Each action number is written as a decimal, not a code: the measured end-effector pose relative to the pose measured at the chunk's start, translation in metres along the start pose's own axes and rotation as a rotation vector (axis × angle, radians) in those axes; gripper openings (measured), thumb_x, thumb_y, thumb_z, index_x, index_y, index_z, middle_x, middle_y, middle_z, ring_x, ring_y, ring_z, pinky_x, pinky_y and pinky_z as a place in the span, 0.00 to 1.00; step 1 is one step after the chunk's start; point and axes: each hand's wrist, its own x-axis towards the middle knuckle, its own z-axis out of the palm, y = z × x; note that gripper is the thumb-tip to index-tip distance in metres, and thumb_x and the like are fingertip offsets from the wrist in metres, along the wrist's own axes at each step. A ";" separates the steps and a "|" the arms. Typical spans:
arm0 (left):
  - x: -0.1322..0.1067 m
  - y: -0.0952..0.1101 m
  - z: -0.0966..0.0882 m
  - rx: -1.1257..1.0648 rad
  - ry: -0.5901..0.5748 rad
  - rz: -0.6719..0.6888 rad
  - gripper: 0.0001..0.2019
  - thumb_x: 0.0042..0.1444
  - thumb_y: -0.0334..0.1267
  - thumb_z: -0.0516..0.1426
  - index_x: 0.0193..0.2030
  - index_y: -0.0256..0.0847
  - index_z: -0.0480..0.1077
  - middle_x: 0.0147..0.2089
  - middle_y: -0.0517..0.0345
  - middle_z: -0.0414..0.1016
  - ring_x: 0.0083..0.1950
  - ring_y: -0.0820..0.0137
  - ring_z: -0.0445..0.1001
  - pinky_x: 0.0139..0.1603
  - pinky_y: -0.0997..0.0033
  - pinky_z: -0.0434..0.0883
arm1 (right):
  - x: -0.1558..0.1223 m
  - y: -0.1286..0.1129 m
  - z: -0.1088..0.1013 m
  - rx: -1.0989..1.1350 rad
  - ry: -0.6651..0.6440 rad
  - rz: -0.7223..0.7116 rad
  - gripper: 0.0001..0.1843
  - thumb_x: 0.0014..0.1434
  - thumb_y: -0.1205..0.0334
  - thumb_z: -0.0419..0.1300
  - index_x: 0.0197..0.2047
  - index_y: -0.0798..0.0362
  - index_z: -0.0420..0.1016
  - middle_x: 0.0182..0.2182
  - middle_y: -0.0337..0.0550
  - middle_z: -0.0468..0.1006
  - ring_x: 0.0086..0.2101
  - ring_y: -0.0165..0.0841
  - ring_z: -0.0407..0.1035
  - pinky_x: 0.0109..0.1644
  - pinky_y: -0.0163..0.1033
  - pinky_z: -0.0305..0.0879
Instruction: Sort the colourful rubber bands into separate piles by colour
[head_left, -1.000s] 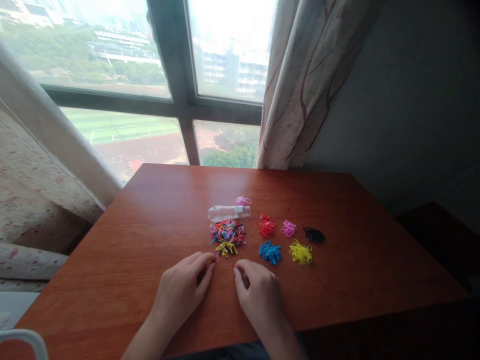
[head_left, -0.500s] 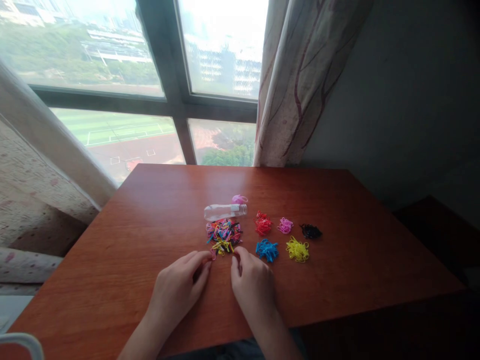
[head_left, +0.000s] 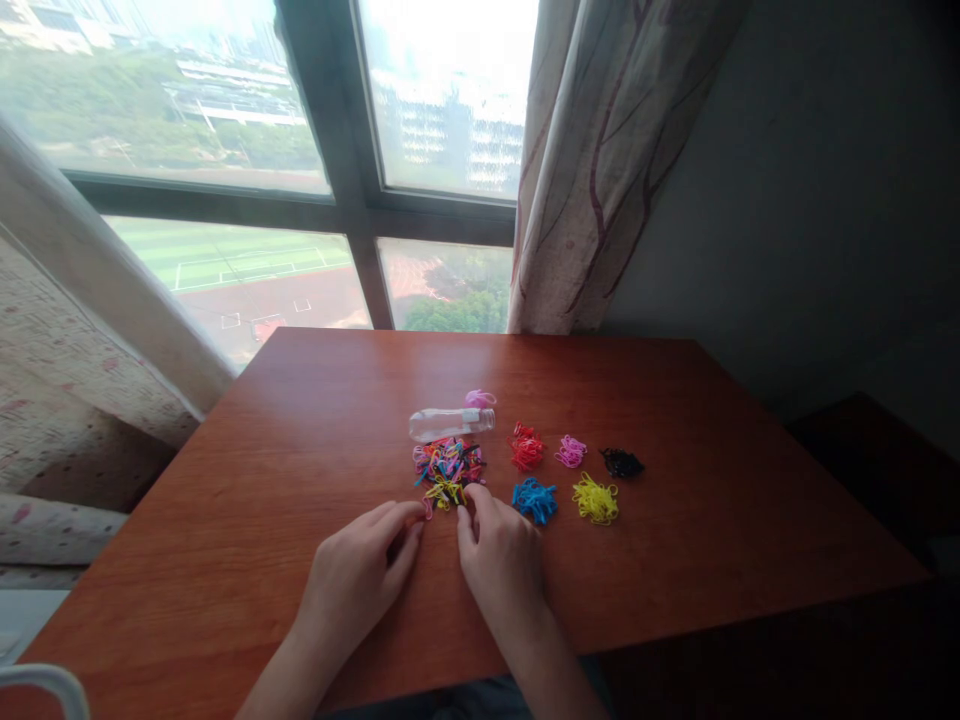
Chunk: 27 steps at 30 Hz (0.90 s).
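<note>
A mixed pile of small coloured rubber bands (head_left: 450, 461) lies before me, with yellow and black ones along its near edge. My left hand (head_left: 366, 560) rests on the left, thumb and forefinger closed at a pink rubber band (head_left: 428, 509) just off the pile. On the other side, my right hand (head_left: 501, 560) reaches to the pile's near right edge, its thumb and forefinger slightly apart beside the yellow and black bands. Sorted heaps sit to the right: red bands (head_left: 526, 449), blue bands (head_left: 535, 500), pink bands (head_left: 571, 452), yellow bands (head_left: 595, 499) and black bands (head_left: 622, 463).
Behind the mixed pile a clear plastic bottle (head_left: 442, 424) lies on its side, its neck to the right. A pale pink item (head_left: 480, 398) is just beyond it. The wooden table (head_left: 247, 520) meets a window and curtains (head_left: 592, 180) at the back.
My right hand has shifted slightly left and toward the pile, and its thumb and forefinger have parted a little. The left hand stays in place.
</note>
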 end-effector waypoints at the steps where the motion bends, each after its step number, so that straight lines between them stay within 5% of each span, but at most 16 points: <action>1: 0.000 0.000 0.000 -0.001 0.002 -0.002 0.09 0.63 0.41 0.51 0.43 0.48 0.73 0.40 0.62 0.81 0.38 0.68 0.80 0.35 0.73 0.70 | 0.000 0.000 0.000 0.004 -0.002 -0.007 0.09 0.63 0.69 0.58 0.45 0.48 0.74 0.33 0.39 0.81 0.34 0.34 0.76 0.34 0.34 0.59; 13: 0.000 0.000 -0.001 0.001 -0.008 0.001 0.10 0.64 0.41 0.51 0.44 0.48 0.73 0.41 0.61 0.81 0.39 0.68 0.80 0.35 0.74 0.70 | 0.002 0.001 0.003 0.003 0.043 -0.026 0.07 0.64 0.68 0.57 0.37 0.49 0.75 0.30 0.38 0.80 0.31 0.33 0.75 0.32 0.33 0.57; 27: -0.001 0.002 -0.001 0.015 -0.047 -0.029 0.10 0.65 0.42 0.50 0.44 0.48 0.72 0.40 0.61 0.80 0.39 0.67 0.79 0.35 0.72 0.69 | -0.002 0.008 -0.004 0.368 0.019 -0.014 0.10 0.68 0.62 0.53 0.36 0.50 0.73 0.31 0.38 0.79 0.32 0.32 0.73 0.37 0.32 0.60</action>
